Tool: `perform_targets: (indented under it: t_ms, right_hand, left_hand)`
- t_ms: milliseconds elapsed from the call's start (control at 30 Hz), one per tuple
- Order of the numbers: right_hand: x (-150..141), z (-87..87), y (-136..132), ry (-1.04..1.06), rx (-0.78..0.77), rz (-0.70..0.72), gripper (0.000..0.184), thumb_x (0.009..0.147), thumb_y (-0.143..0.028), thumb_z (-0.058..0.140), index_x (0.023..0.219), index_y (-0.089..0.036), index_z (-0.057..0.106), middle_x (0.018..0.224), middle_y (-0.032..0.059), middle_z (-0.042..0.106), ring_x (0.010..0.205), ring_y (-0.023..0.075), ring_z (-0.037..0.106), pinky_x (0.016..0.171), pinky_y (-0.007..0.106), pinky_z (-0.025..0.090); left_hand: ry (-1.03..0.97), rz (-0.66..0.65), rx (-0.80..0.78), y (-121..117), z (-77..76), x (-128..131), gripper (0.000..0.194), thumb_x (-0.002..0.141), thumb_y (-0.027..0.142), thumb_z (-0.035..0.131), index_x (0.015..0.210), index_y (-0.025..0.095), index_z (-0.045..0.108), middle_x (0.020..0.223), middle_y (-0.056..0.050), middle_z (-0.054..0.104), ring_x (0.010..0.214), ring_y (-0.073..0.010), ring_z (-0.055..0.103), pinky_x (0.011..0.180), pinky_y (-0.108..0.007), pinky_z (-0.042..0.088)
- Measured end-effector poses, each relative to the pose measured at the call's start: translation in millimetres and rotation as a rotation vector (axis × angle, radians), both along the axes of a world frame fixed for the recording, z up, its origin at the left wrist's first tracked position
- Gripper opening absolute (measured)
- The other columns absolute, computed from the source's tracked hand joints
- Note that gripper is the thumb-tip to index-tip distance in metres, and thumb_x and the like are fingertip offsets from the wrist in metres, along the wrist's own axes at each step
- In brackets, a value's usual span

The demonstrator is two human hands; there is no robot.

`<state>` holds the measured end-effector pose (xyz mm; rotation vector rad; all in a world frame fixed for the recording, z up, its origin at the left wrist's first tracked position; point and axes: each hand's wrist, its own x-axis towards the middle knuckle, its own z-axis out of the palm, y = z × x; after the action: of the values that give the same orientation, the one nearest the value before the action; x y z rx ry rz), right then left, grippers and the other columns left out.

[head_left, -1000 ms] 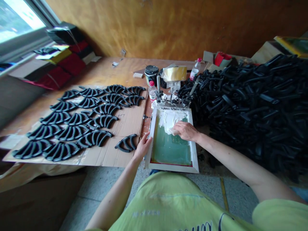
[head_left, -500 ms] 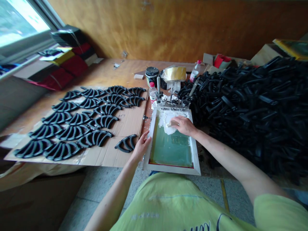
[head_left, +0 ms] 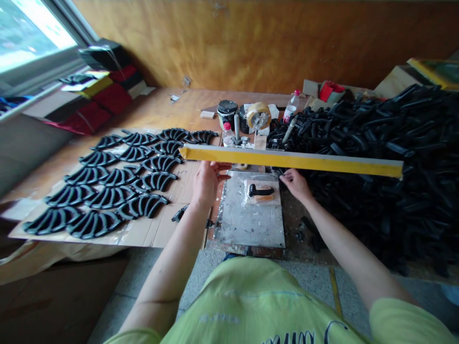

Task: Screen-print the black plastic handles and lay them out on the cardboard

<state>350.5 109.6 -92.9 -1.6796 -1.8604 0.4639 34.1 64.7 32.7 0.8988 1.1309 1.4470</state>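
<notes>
A screen-printing frame is tilted up, its yellow-edged front side facing me and its mesh out of sight. Below it, a black curved handle lies on a small holder on the grey metal base plate. My left hand is just under the frame's left part, fingers apart and pointing right, near the plate's back left corner. Beyond the plate's right side, my right hand has its fingertips pinched together beside the pile of black handles; whatever is between them is too dark to make out.
Rows of black handles lie on a cardboard sheet at left. Behind the base plate stand a dark tub, a roll of tape and plastic bottles. Boxes are stacked by the window.
The screen frame has swung up off the base plate, uncovering the handle there. My right hand has left the squeegee-like tool and moved right. My left hand has moved up.
</notes>
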Motion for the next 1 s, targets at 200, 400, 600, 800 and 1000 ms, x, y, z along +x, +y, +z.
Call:
perform_targets:
  t_ms: [200, 400, 600, 800, 1000]
  right_hand:
    - [-83.3, -3.5, -61.9, -0.249, 0.061, 0.22, 0.014, 0.086, -0.031, 0.063, 0.096, -0.022, 0.067, 0.095, 0.0081, 0.064, 0.099, 0.0247, 0.055, 0.089, 0.039, 0.043]
    - [-114.0, 9.0, -111.9, -0.207, 0.101, 0.595, 0.018, 0.092, -0.031, 0.055, 0.106, -0.026, 0.066, 0.093, 0.004, 0.065, 0.093, 0.0188, 0.057, 0.085, 0.03, 0.045]
    - [21.2, -33.6, -116.4, -0.472, -0.342, -0.098, 0.039, 0.077, -0.023, 0.07, 0.115, -0.021, 0.061, 0.094, 0.0126, 0.068, 0.083, 0.0251, 0.066, 0.075, 0.036, 0.049]
    - [77.3, -33.7, -108.4, -0.332, -0.513, -0.127, 0.049, 0.066, -0.014, 0.07, 0.114, -0.024, 0.066, 0.092, 0.009, 0.073, 0.082, 0.0249, 0.069, 0.076, 0.036, 0.051]
    - [34.3, 13.9, -63.9, 0.105, -0.146, 0.096, 0.036, 0.074, -0.018, 0.065, 0.108, -0.025, 0.071, 0.1, 0.0031, 0.068, 0.09, 0.0194, 0.064, 0.085, 0.035, 0.05]
  left_hand:
    - [-0.137, -0.231, -0.458, -49.8, -66.3, 34.2, 0.061, 0.084, 0.063, 0.051, 0.123, 0.016, 0.052, 0.108, -0.015, 0.07, 0.08, -0.0189, 0.069, 0.056, -0.025, 0.053]
    - [-0.108, -0.125, -0.67, -107.7, -129.8, 3.1, 0.039, 0.085, 0.053, 0.054, 0.091, 0.014, 0.062, 0.084, -0.009, 0.071, 0.073, -0.0191, 0.07, 0.048, -0.022, 0.047]
    - [0.278, 0.351, -0.829, -137.7, -172.4, -122.1, 0.044, 0.092, 0.042, 0.025, 0.077, 0.016, 0.058, 0.067, -0.009, 0.068, 0.057, -0.0188, 0.064, 0.048, -0.027, 0.047]
    - [0.542, 0.185, -0.997, -135.4, -197.8, -162.7, 0.042, 0.089, 0.047, 0.035, 0.062, 0.02, 0.052, 0.051, -0.01, 0.06, 0.048, -0.0227, 0.057, 0.046, -0.032, 0.046]
    - [0.785, -0.014, -0.95, -93.1, -155.5, -158.8, 0.048, 0.086, 0.057, 0.04, 0.06, 0.018, 0.052, 0.037, -0.004, 0.049, 0.034, -0.0158, 0.044, 0.037, -0.024, 0.034]
